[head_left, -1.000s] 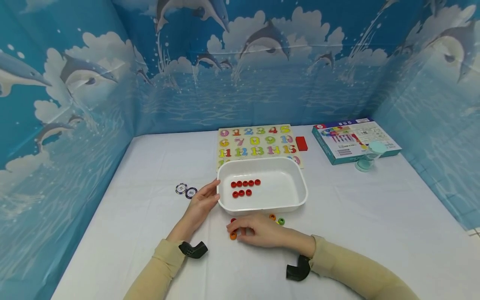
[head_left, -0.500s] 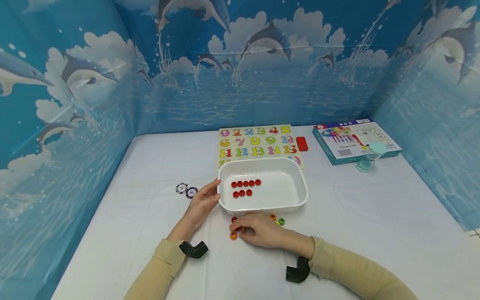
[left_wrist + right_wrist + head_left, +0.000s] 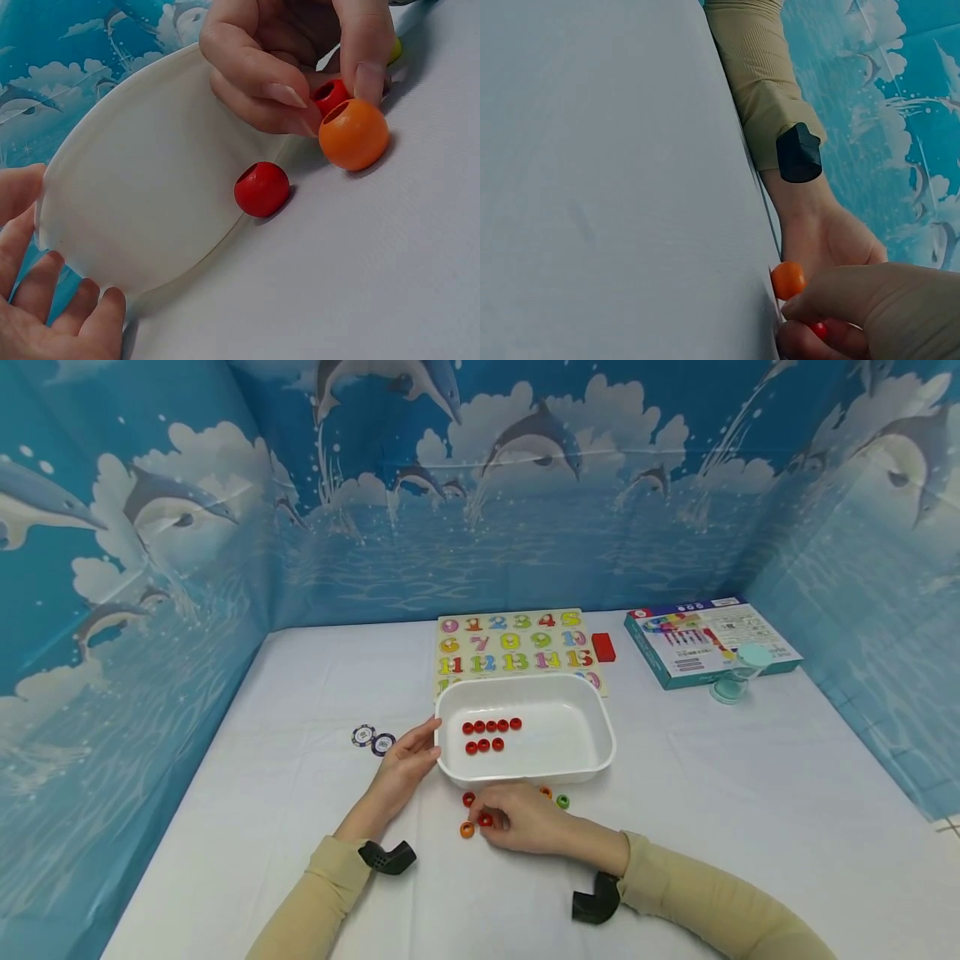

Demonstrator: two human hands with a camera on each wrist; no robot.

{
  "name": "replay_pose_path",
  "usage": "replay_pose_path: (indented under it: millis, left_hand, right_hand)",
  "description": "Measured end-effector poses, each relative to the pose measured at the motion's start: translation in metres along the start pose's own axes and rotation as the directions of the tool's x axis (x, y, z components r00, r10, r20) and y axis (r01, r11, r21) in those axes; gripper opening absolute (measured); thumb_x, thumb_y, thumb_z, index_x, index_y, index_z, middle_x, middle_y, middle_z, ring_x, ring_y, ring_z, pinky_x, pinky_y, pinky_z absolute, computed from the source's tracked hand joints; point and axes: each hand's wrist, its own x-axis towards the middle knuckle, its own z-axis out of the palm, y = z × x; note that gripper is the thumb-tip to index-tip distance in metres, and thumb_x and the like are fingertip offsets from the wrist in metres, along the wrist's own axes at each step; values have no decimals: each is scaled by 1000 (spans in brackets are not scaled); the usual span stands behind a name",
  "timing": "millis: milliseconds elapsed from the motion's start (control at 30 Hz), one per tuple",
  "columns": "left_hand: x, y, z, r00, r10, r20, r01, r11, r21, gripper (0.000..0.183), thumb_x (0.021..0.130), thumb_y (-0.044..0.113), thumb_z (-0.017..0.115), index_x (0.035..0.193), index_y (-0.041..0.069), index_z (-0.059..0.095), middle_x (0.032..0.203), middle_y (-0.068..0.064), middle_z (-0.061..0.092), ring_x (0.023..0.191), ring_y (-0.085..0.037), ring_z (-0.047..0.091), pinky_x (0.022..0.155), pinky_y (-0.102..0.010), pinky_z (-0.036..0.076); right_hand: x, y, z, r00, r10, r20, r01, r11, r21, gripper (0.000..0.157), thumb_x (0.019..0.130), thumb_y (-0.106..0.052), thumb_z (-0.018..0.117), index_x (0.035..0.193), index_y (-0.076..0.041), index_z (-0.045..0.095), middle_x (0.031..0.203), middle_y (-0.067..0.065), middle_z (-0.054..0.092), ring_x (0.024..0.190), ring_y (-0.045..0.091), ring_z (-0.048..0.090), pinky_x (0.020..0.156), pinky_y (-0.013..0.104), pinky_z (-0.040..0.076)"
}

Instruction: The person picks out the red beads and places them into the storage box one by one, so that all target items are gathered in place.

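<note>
In the head view my left hand (image 3: pixel 405 767) rests its fingers against the left end of a white tray (image 3: pixel 570 772); the left wrist view shows them spread along its outer wall. My right hand (image 3: pixel 517 818), in front of the tray, pinches a red bead (image 3: pixel 330 96) between thumb and fingers, low over the cloth. An orange bead (image 3: pixel 354 135) lies right beside those fingertips. Another red bead (image 3: pixel 262 189) sits near the tray's front wall. Inside the tray are red beads (image 3: pixel 491 727) in two rows, several behind and three in front.
Past the right hand lie an orange bead (image 3: pixel 546 792) and a green bead (image 3: pixel 562 802). A number board (image 3: pixel 510 643) is partly under or behind the tray, with a red block (image 3: pixel 603 647) beside it. Poker chips (image 3: pixel 383 744), a box (image 3: pixel 705 643) and a sand timer (image 3: pixel 738 675) stand farther off.
My right hand has shifted slightly to the right, and the red bead in its fingers shows more plainly. The left hand and the tray have stayed in place.
</note>
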Motion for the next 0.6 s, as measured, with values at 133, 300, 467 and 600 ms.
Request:
replay_pose_path:
  millis: [133,300,467,600]
  left_hand:
    - [-1,0,0,1000,-11,-14,12,1000,4,49,88,0,50,134,-1,35,144,-4,25,131,-21,23,99,-25,33]
    - [-1,0,0,1000,-7,-5,7,1000,-8,48,88,-2,49,134,-2,34,144,-5,25,131,-21,23,100,-26,33]
    - [0,0,-1,1000,-2,6,2,1000,-18,48,88,-3,48,134,-2,33,144,-5,24,130,-20,23,100,-25,33]
    - [1,0,-1,1000,-5,10,6,1000,-17,48,88,-3,48,134,-2,33,145,-5,23,130,-20,23,100,-25,33]
  right_hand:
    - [-2,-8,-11,998,-49,47,49,999,5,18,78,-15,65,93,-24,62,80,-15,54,61,-3,45,53,12,42]
    - [-3,-23,-49,991,-118,58,105,977,187,21,80,-18,66,99,-23,62,90,-12,61,65,0,52,52,18,47]
    - [6,-17,-91,992,-107,-71,118,979,168,21,80,-21,67,101,-19,63,93,-12,62,70,5,53,55,23,50]
    - [19,1,-111,995,-32,-90,42,993,112,24,80,-17,67,103,-14,63,96,-8,63,80,10,56,63,25,52]
